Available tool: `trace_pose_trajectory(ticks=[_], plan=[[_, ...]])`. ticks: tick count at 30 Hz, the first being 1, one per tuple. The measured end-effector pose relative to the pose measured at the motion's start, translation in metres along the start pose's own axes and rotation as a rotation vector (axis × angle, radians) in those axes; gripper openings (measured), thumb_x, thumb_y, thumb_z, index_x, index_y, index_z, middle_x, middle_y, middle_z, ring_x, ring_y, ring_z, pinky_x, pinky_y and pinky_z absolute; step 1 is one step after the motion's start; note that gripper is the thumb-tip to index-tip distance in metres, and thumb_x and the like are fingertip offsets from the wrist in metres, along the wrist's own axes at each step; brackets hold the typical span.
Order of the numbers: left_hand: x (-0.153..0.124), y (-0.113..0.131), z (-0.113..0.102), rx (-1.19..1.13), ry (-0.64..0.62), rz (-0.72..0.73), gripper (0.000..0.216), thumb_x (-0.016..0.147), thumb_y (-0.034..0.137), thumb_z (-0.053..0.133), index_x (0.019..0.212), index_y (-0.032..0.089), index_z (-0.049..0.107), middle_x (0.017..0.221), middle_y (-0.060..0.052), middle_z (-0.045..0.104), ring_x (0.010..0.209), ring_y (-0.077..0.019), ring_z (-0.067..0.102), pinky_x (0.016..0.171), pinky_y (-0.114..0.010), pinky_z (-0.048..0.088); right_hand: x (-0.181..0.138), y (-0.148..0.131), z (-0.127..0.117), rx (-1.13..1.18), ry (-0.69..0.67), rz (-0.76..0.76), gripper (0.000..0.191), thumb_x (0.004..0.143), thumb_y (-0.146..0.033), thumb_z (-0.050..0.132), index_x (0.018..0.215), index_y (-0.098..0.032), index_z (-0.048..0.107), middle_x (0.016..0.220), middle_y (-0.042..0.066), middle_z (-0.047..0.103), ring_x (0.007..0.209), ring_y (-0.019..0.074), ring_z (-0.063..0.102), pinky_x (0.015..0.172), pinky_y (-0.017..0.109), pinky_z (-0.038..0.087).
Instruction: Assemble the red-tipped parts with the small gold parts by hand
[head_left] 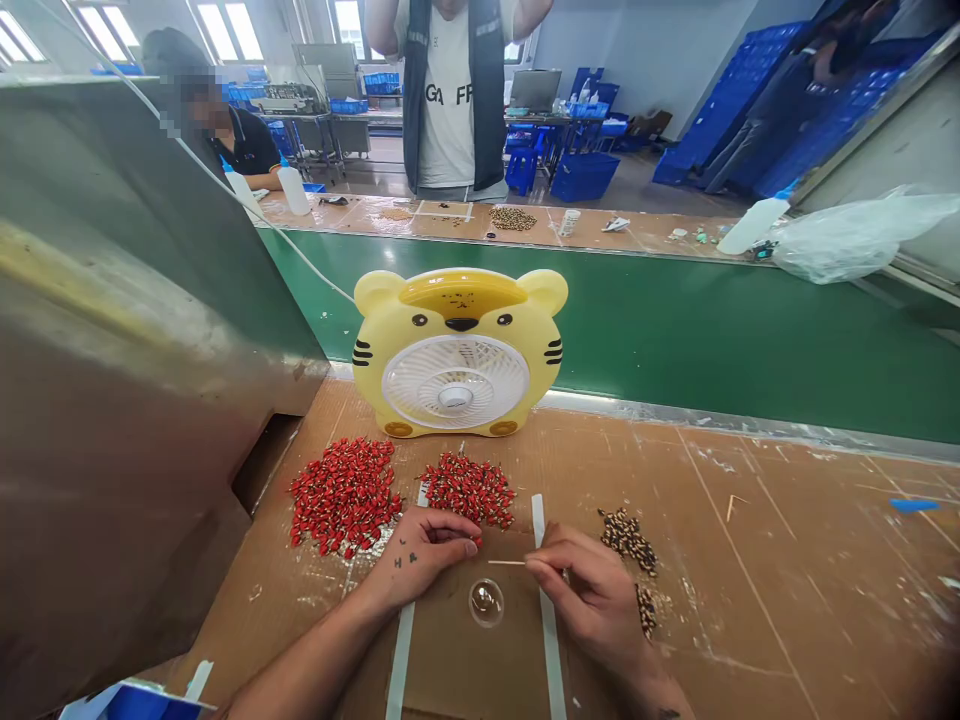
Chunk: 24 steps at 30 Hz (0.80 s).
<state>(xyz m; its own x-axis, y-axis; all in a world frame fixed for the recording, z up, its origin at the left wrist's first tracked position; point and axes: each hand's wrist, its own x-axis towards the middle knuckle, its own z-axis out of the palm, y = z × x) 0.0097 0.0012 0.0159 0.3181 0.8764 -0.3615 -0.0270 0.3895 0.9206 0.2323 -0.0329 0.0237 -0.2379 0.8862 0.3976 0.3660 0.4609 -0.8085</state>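
My left hand (429, 555) pinches one small red piece (477, 541) between thumb and forefinger, at the near edge of a red heap. A thin wooden stick, like a toothpick (507, 562), points left out of my right hand (581, 580), whose fingers are closed round its end. Below the stick lies a small clear round dish (486, 603) with a little liquid-looking content. It rests on a brown cardboard sheet (472, 670) taped down at both sides. To the left and behind sit two heaps of red pieces (345, 497). Dark-and-gold small parts (628, 541) lie right of my right hand.
A yellow animal-faced fan (459, 350) stands behind the heaps. A large metal housing (135, 380) fills the left side. Beyond, a green conveyor belt (675, 340) runs across, with a person (454, 110) standing behind it. Another person (244, 140) sits at far left.
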Motion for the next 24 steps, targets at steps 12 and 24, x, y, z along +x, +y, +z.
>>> trace_pose_trajectory(ticks=[12,24], plan=[[0.0,-0.001,0.0,0.045,-0.035,0.029,0.013,0.067,0.023,0.076,0.079,0.017,0.079,0.073,-0.004,0.076,0.066,-0.0166,0.067,0.065,-0.024,0.05,0.006,-0.002,0.007,-0.041,0.065,0.014,0.018,0.092,-0.023,0.059,0.08,-0.018,0.071,0.064,0.002,0.061,0.058,0.0151,0.056,0.053,0.026,0.042],[-0.002,0.002,0.002,0.062,-0.029,0.036,0.012,0.067,0.022,0.076,0.078,0.016,0.078,0.074,-0.004,0.076,0.066,-0.0161,0.066,0.066,-0.024,0.049,0.002,0.001,0.015,-0.132,0.084,0.04,0.032,0.093,-0.026,0.056,0.061,-0.019,0.054,0.058,-0.002,0.046,0.053,0.0125,0.045,0.052,0.025,0.033]])
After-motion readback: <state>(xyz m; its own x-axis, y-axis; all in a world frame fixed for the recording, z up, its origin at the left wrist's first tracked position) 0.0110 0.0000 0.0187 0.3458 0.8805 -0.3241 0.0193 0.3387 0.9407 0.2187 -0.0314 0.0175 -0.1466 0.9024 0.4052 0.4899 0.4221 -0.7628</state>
